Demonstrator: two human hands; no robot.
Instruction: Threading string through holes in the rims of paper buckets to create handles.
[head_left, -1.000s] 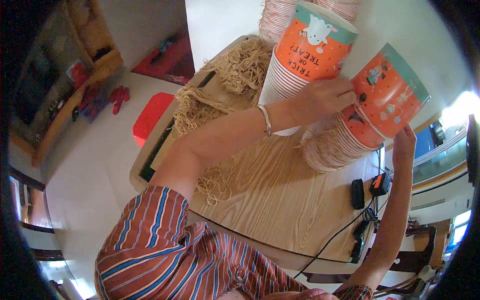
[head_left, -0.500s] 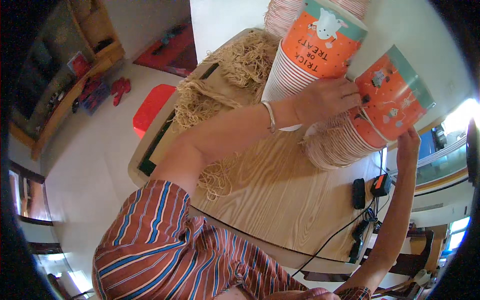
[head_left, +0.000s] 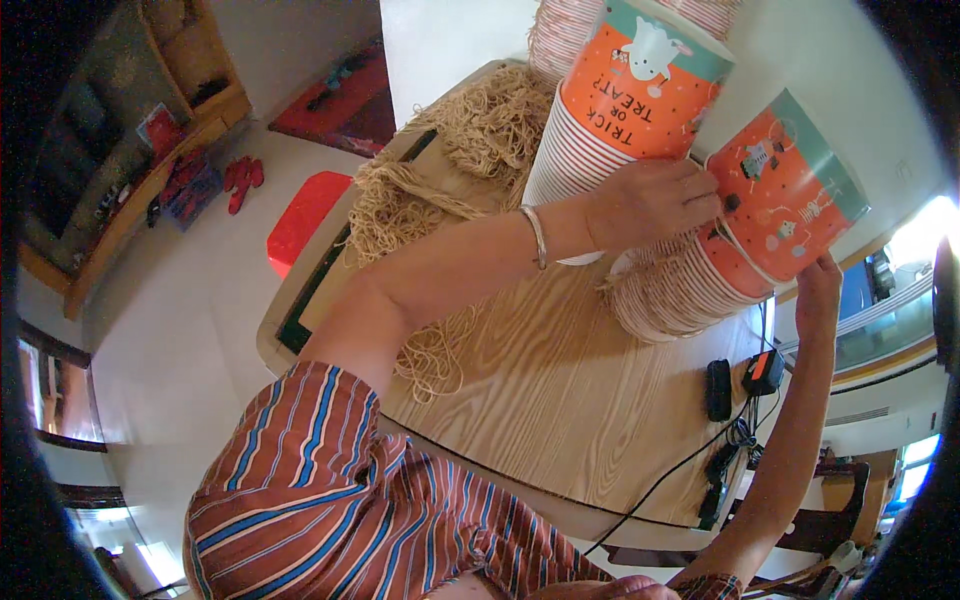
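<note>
Head view: orange cup stack [head_left: 785, 195] tilted over the surface [head_left: 560, 390], between 2 and 3 o'clock, twine [head_left: 738, 248] looped round it. My left fingers [head_left: 703, 190] pinched, apparently, the twine at its near side; my right fingers [head_left: 824, 275] curled behind its 4 o'clock side, tips hidden, couldn't tell grip. Loose fibre [head_left: 505, 125] lay at 12. Step, I judged: winding twine; next move called for steady tension and a braced stack.

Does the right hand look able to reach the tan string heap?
Likely not: the right hand is at the right cup stack, with the left cup stack and left hand between it and the string heap.
</note>
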